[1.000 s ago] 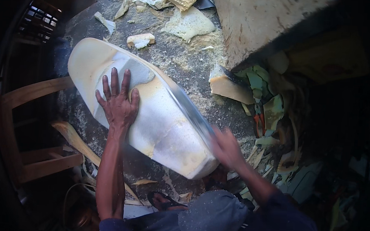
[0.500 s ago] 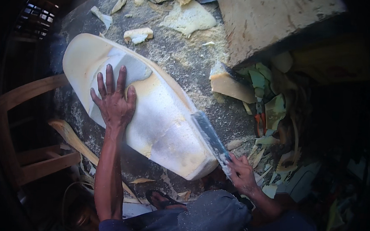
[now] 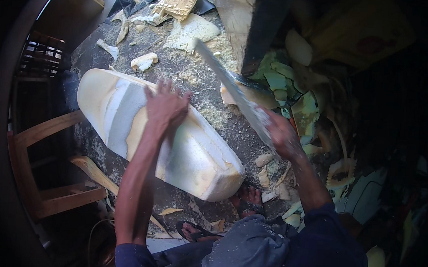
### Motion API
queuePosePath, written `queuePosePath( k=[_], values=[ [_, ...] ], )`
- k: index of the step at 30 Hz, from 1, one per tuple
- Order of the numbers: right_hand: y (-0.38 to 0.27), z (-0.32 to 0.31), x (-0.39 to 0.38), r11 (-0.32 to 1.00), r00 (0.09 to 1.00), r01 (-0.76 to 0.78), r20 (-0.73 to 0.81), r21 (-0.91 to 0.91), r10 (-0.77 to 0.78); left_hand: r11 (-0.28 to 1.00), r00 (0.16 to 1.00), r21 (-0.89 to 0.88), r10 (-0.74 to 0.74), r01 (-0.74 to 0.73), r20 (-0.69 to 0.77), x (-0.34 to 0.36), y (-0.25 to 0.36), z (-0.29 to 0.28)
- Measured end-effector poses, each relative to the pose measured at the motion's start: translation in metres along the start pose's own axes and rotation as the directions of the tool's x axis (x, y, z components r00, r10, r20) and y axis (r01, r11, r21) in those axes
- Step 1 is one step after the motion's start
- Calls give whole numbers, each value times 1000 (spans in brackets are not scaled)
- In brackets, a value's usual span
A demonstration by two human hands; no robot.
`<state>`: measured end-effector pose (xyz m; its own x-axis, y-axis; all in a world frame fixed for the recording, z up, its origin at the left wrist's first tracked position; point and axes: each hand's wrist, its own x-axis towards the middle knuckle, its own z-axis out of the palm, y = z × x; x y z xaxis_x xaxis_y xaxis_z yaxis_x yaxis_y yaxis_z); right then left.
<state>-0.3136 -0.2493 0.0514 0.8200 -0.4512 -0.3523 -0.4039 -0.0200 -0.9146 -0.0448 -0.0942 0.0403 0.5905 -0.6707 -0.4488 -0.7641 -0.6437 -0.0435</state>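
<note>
the long pale foam block (image 3: 191, 149) lies slantwise on the floor (image 3: 90, 141), its rounded end at far left and its blunt end near the person's feet (image 3: 196, 231). the left hand (image 3: 168, 104) is over the block's far long edge, fingers somewhat spread and blurred, so the block sits right under that palm and wrist. the right hand (image 3: 281, 134) is closed round one end of a long flat tool (image 3: 231, 88); from there the block lies to the left, with a gap between. a foam scrap (image 3: 144, 61) lies beyond the block.
</note>
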Motion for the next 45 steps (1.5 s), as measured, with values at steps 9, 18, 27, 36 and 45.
queuePosePath(
  k=[9,18,27,36,45],
  values=[
    [93,1,-120,915,925,-371,-27,160,380,481,390,-737,866,-474,314,-114,92,-10],
    [68,75,-73,977,983,-75,152,-201,107,974,926,-155,-209,167,-316,-45,-83,80],
    [39,91,-10,964,968,-107,197,-244,158,974,905,-137,-219,180,-365,-45,-78,81],
    [84,63,-134,956,992,-25,114,-291,61,981,887,-130,-187,145,-422,-48,-77,87],
    [71,82,-73,903,979,-147,74,-403,192,975,901,-158,-208,159,-381,-46,-77,85]
  ],
)
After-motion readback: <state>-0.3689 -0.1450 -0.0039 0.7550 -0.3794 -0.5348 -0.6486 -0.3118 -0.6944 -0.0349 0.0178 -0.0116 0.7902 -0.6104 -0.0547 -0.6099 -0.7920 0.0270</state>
